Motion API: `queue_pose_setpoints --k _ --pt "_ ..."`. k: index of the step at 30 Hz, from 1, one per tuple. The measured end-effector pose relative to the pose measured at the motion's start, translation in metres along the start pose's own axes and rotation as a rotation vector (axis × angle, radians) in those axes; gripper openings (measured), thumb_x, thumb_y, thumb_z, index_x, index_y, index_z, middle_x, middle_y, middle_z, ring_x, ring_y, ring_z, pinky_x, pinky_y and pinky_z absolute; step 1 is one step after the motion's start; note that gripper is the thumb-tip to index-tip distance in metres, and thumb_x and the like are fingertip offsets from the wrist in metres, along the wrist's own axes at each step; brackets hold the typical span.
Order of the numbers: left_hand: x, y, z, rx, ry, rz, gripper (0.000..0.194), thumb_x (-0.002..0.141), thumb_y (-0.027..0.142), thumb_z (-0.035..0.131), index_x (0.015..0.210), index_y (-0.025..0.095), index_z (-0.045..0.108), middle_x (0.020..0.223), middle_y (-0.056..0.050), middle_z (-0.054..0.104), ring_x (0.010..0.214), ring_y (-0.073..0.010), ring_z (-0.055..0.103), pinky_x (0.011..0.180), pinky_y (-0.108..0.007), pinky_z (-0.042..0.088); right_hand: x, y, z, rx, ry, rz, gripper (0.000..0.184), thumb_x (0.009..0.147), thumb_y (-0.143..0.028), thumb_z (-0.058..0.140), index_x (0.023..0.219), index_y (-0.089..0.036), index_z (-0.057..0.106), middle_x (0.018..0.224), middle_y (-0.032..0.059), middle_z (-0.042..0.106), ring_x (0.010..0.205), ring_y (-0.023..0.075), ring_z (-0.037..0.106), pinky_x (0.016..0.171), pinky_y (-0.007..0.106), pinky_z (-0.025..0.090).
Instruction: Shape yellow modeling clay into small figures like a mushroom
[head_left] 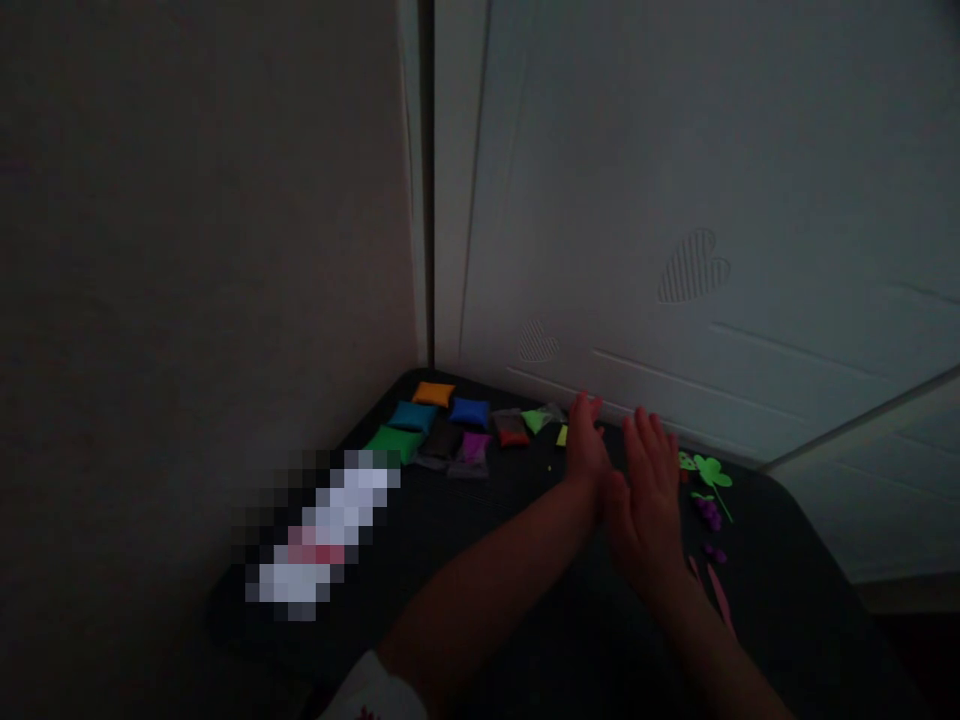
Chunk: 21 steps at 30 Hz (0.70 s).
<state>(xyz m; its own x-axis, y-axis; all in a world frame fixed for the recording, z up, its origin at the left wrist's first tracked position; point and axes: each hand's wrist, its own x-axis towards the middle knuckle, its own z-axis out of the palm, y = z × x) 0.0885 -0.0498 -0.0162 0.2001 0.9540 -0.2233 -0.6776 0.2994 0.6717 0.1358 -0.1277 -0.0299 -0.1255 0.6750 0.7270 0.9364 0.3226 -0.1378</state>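
Note:
Above the dark table, my left hand (pixel 587 445) and my right hand (pixel 649 490) face each other, their palms close together near the wrists. The fingers of both are stretched out, pointing away from me. Whether anything small lies between the palms is hidden. Behind my left hand lies a small yellow piece (pixel 562 436). To the right of my right hand are a green clover shape (pixel 712 471), a purple grape-like cluster (pixel 708 513), smaller purple balls (pixel 715 553) and pink tool-like sticks (pixel 720 597).
Several colored packets lie at the table's back left, among them an orange packet (pixel 433 394), a blue packet (pixel 469 411) and a green packet (pixel 395 444). A blurred white item (pixel 322 540) lies along the left edge. A white panel (pixel 675 150) with embossed hearts stands behind the table (pixel 465 560).

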Motion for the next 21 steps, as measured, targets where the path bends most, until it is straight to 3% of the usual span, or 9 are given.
queue_pose_setpoints --k 4,7,12,17,21 --pt "-0.003 0.006 0.001 0.056 0.010 0.136 0.043 0.094 0.040 0.028 0.130 0.022 0.042 0.136 -0.008 0.048 0.131 -0.0179 0.039 0.109 -0.037 0.028 -0.015 -0.009 -0.001 0.086 -0.023 -0.019 0.060 0.091 -0.026 0.036 0.147 -0.022 0.013 0.155 0.0084 0.016 0.142 0.0282 0.016 0.110 0.061 0.017" --pt "-0.016 0.003 0.000 0.125 -0.052 0.213 0.038 0.091 0.035 0.039 0.126 0.024 0.046 0.139 -0.005 0.047 0.132 -0.0157 0.038 0.111 -0.031 0.025 -0.009 -0.021 -0.011 0.162 0.018 -0.010 0.060 0.091 -0.032 0.038 0.146 -0.024 0.016 0.156 0.0058 0.010 0.142 0.0288 0.014 0.110 0.059 0.018" --pt "-0.030 -0.001 0.007 0.168 -0.081 0.292 0.047 0.093 0.047 0.027 0.130 0.025 0.043 0.137 -0.005 0.049 0.132 -0.0156 0.038 0.111 -0.032 0.026 0.012 -0.005 -0.012 0.366 0.238 0.225 0.049 0.095 -0.040 0.024 0.143 -0.028 0.026 0.153 0.0058 0.022 0.141 0.0252 0.020 0.110 0.058 0.018" --pt "-0.034 0.007 0.009 0.164 -0.107 0.397 0.053 0.091 0.054 0.024 0.134 0.026 0.039 0.137 -0.005 0.050 0.132 -0.0162 0.038 0.109 -0.033 0.027 0.004 -0.001 -0.001 0.588 0.222 0.375 0.057 0.094 -0.048 0.007 0.143 -0.026 0.026 0.153 0.0060 0.024 0.142 0.0239 0.018 0.112 0.059 0.012" --pt "-0.043 0.010 0.008 0.254 -0.153 0.488 0.050 0.093 0.049 0.026 0.136 0.026 0.037 0.142 -0.003 0.044 0.133 -0.0138 0.036 0.110 -0.030 0.025 0.015 -0.018 -0.013 0.825 0.250 0.445 0.062 0.092 -0.052 0.002 0.142 -0.026 0.028 0.154 0.0030 0.022 0.143 0.0208 0.015 0.115 0.055 0.011"
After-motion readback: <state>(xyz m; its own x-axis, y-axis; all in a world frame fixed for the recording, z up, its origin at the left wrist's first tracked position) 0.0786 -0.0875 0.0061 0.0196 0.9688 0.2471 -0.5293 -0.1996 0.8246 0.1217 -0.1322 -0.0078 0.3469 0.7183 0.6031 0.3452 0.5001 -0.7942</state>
